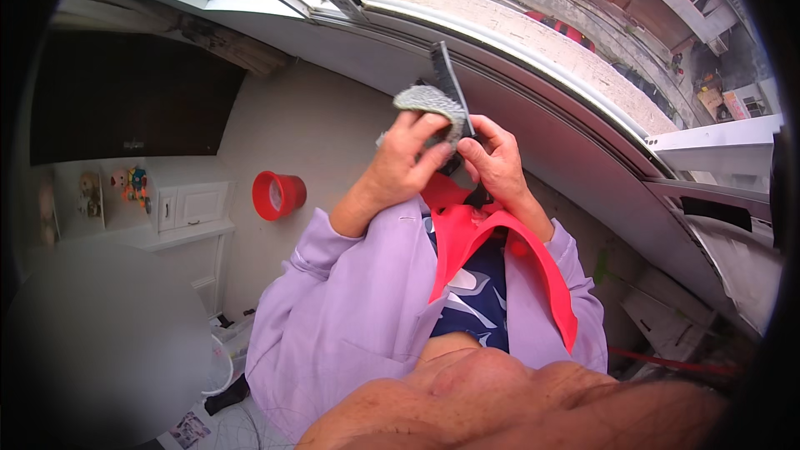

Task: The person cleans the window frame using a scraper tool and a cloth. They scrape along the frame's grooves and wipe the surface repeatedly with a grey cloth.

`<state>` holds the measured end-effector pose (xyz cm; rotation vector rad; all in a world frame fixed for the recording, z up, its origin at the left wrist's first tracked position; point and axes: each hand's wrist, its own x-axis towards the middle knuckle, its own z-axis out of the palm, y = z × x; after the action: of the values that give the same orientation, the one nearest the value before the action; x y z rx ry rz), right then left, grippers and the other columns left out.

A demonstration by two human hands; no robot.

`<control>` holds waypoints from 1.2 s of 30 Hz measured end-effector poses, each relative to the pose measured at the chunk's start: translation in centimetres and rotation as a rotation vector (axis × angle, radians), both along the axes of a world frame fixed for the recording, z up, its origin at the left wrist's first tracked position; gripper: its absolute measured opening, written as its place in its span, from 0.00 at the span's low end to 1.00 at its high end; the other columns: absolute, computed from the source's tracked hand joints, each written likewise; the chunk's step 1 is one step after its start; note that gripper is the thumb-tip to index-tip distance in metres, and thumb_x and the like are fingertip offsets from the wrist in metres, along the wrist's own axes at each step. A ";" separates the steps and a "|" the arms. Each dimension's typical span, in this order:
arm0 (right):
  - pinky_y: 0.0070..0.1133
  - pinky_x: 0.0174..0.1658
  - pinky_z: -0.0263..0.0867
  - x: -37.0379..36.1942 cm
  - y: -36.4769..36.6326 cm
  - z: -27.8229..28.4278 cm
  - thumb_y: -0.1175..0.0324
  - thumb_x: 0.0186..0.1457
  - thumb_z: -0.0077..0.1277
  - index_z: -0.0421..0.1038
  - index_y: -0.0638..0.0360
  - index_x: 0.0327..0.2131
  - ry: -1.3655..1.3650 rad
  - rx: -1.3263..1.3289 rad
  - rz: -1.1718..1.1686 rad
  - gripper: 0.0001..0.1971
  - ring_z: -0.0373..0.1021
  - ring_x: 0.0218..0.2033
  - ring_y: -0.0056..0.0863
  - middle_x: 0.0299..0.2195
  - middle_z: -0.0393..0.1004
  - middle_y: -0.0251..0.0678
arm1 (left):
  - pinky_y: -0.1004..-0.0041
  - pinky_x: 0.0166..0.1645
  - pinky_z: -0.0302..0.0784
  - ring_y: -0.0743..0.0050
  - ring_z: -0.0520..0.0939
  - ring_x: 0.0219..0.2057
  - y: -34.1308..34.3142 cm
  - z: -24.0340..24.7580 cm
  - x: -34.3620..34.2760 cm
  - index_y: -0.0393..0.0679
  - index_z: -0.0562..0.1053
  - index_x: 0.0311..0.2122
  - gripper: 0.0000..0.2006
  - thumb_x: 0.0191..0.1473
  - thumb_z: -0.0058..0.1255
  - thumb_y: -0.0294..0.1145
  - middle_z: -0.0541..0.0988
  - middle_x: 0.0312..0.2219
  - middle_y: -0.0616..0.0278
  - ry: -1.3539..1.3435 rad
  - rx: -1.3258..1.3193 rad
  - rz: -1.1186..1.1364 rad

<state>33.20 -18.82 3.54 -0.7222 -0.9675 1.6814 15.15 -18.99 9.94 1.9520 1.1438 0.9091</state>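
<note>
Strip (447, 75) gripped in both hands near the window

The black strip stands tilted in front of the wall below the window, its far end free and its near end between the hands. The left hand (400, 154) has its fingers curled and clamped on a grey cloth (429, 102), which bends over the left side of the strip. The right hand (498, 158) has thumb and forefinger pinched on the strip's right edge, just beside the cloth; how its other fingers lie, I cannot tell. Near the wrists are the lavender sleeves of a coat (350, 283) with red trim (546, 292). To the left sits a red bucket (279, 196), and farther left a white cabinet (200, 204) near some toys (129, 185). On the far side, a pale ledge (517, 40) runs outside the window, above a street.
</note>
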 end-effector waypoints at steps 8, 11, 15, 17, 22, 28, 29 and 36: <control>0.14 0.31 0.68 4.4 -4.2 -0.7 0.78 0.55 0.54 0.71 0.67 0.39 -0.146 -0.110 -0.303 0.07 0.71 0.26 0.15 0.29 0.75 0.31 | 0.66 0.43 0.77 0.51 0.78 0.44 -0.3 -3.2 1.8 0.40 0.71 0.48 0.21 0.46 0.49 0.15 0.71 0.47 0.48 -0.176 0.015 -0.464; 0.12 0.29 0.66 4.9 -5.6 1.1 0.76 0.57 0.53 0.71 0.67 0.37 -0.198 -0.091 -0.350 0.06 0.70 0.25 0.14 0.27 0.75 0.31 | 0.72 0.39 0.79 0.62 0.78 0.44 0.9 -4.9 1.0 0.42 0.70 0.49 0.24 0.43 0.59 0.21 0.72 0.47 0.55 -0.182 -0.128 -0.301; 0.12 0.36 0.64 1.8 -6.5 3.0 0.73 0.56 0.55 0.71 0.68 0.40 -0.277 -0.077 -0.275 0.10 0.68 0.32 0.12 0.32 0.74 0.30 | 0.68 0.46 0.77 0.60 0.76 0.47 2.4 -6.5 0.3 0.44 0.69 0.52 0.28 0.41 0.62 0.24 0.72 0.48 0.56 -0.261 -0.197 -0.415; 0.12 0.36 0.63 -0.1 -6.5 2.9 0.73 0.55 0.56 0.72 0.68 0.39 -0.325 -0.044 -0.272 0.10 0.68 0.32 0.12 0.33 0.73 0.28 | 0.69 0.47 0.75 0.58 0.78 0.46 3.0 -7.8 -0.5 0.42 0.75 0.46 0.18 0.46 0.57 0.23 0.75 0.46 0.55 -0.342 -0.176 -0.531; 0.09 0.29 0.58 -2.7 -7.2 2.9 0.72 0.56 0.56 0.70 0.65 0.38 -0.341 -0.203 -0.502 0.09 0.64 0.26 0.09 0.29 0.72 0.26 | 0.70 0.45 0.76 0.61 0.81 0.39 5.9 -8.1 -4.9 0.38 0.77 0.42 0.12 0.50 0.51 0.20 0.80 0.38 0.54 -0.530 -0.229 -0.575; 0.12 0.30 0.64 -8.1 -4.5 0.8 0.74 0.56 0.57 0.72 0.67 0.39 -0.628 -0.283 -0.581 0.09 0.67 0.26 0.13 0.27 0.73 0.27 | 0.77 0.44 0.74 0.80 0.78 0.38 9.8 -8.2 -9.7 0.35 0.75 0.42 0.09 0.58 0.43 0.21 0.80 0.35 0.62 -0.639 -0.728 -0.603; 0.13 0.30 0.63 -9.1 -4.0 0.3 0.73 0.56 0.57 0.73 0.67 0.38 -0.671 -0.248 -0.597 0.08 0.67 0.25 0.14 0.27 0.73 0.27 | 0.78 0.44 0.74 0.81 0.78 0.38 10.5 -8.1 -10.3 0.36 0.75 0.41 0.09 0.60 0.41 0.22 0.80 0.35 0.63 -0.640 -0.842 -0.569; 0.17 0.25 0.60 -10.1 -3.6 1.4 0.73 0.54 0.56 0.76 0.66 0.31 -0.863 0.114 -0.450 0.05 0.67 0.21 0.20 0.20 0.71 0.34 | 0.77 0.40 0.75 0.78 0.79 0.32 14.7 -7.2 -12.6 0.35 0.75 0.38 0.15 0.60 0.34 0.31 0.79 0.31 0.62 -0.640 -1.072 -0.464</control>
<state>23.09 -22.40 4.92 -1.5151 -1.3336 0.8887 2.60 -4.28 2.69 0.8647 0.5403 0.4323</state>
